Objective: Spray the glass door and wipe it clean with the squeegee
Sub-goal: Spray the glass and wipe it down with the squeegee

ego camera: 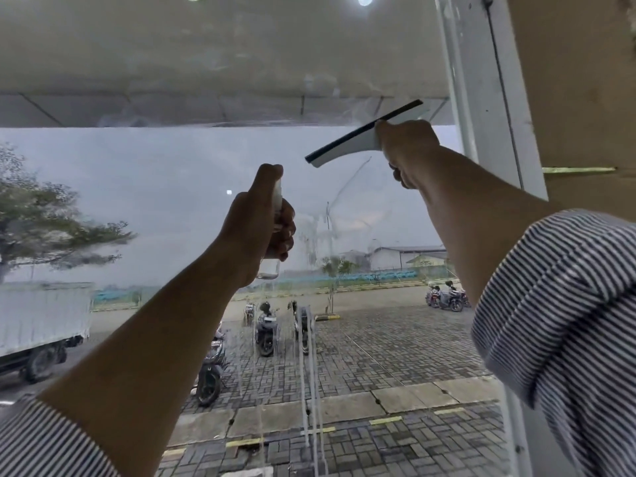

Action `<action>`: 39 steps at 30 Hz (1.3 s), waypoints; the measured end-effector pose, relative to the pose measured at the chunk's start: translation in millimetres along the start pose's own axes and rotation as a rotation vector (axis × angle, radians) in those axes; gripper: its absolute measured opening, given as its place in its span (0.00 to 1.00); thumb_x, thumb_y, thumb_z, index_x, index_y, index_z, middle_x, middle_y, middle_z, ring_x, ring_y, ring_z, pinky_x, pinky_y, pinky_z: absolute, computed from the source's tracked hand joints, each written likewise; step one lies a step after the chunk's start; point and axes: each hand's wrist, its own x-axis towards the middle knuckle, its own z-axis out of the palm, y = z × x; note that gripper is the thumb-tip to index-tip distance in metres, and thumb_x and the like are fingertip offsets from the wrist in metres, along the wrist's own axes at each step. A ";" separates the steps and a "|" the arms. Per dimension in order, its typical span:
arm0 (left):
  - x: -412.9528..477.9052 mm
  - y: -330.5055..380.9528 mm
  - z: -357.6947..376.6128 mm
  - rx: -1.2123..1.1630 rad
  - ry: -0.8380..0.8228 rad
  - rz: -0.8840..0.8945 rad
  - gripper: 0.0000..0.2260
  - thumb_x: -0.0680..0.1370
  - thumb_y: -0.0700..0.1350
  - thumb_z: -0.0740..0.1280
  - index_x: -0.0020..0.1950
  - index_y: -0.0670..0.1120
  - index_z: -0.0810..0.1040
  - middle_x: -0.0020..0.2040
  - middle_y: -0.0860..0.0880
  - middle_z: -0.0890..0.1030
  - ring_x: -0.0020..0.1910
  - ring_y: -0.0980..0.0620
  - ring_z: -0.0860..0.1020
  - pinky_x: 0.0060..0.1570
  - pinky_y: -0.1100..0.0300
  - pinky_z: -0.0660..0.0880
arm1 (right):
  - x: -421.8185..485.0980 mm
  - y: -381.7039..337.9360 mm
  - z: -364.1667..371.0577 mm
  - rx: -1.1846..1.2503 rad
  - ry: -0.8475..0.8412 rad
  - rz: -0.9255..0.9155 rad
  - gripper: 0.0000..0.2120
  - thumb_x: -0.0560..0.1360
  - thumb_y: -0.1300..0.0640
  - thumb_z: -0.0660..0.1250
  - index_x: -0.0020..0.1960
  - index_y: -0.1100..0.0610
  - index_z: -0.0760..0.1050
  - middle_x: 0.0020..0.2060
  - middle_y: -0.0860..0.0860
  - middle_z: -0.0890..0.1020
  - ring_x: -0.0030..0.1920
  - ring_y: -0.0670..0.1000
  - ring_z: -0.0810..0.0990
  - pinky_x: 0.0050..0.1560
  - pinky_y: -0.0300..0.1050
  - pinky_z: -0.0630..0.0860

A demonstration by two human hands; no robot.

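The glass door (172, 173) fills the view, with wet streaks and drips running down its middle. My left hand (258, 225) grips a small clear spray bottle (272, 266), raised in front of the glass, with a finger on the nozzle at the top. My right hand (406, 149) holds a white squeegee (358, 142) by its handle. Its dark rubber blade lies tilted against the upper right part of the glass, close to the door frame. The handle is hidden inside my fist.
The white door frame (481, 98) runs down the right side, with a beige wall (578, 98) beyond it. Through the glass lie a paved lot with parked motorcycles (265, 328), a truck (38, 325) and a tree.
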 end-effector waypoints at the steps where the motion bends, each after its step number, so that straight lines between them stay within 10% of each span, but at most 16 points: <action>1: -0.3 -1.1 1.4 -0.004 -0.004 -0.001 0.26 0.81 0.61 0.57 0.31 0.43 0.69 0.23 0.48 0.71 0.22 0.49 0.68 0.27 0.62 0.68 | -4.4 5.2 0.7 0.006 0.011 0.038 0.16 0.80 0.45 0.59 0.48 0.59 0.71 0.28 0.53 0.70 0.24 0.51 0.67 0.31 0.41 0.67; 17: -9.6 1.5 24.9 -0.073 -0.051 -0.023 0.26 0.80 0.61 0.57 0.30 0.44 0.69 0.23 0.48 0.70 0.22 0.49 0.67 0.28 0.62 0.67 | -64.7 52.7 -0.2 0.050 0.016 0.163 0.24 0.78 0.39 0.63 0.58 0.59 0.73 0.39 0.55 0.76 0.34 0.53 0.74 0.36 0.44 0.70; 24: -8.5 5.5 18.3 -0.064 -0.049 0.008 0.27 0.81 0.61 0.57 0.29 0.44 0.69 0.23 0.47 0.70 0.22 0.49 0.67 0.27 0.61 0.67 | -21.3 -5.1 -11.3 0.442 -0.148 0.191 0.19 0.81 0.44 0.61 0.37 0.54 0.67 0.25 0.50 0.66 0.21 0.48 0.63 0.26 0.35 0.60; 39: -5.0 -10.0 7.5 -0.040 -0.021 -0.016 0.26 0.81 0.61 0.57 0.30 0.43 0.69 0.23 0.48 0.69 0.21 0.50 0.66 0.27 0.62 0.67 | -19.0 -7.7 -9.9 0.457 -0.199 0.369 0.12 0.77 0.61 0.53 0.35 0.56 0.63 0.18 0.49 0.63 0.15 0.47 0.58 0.18 0.33 0.57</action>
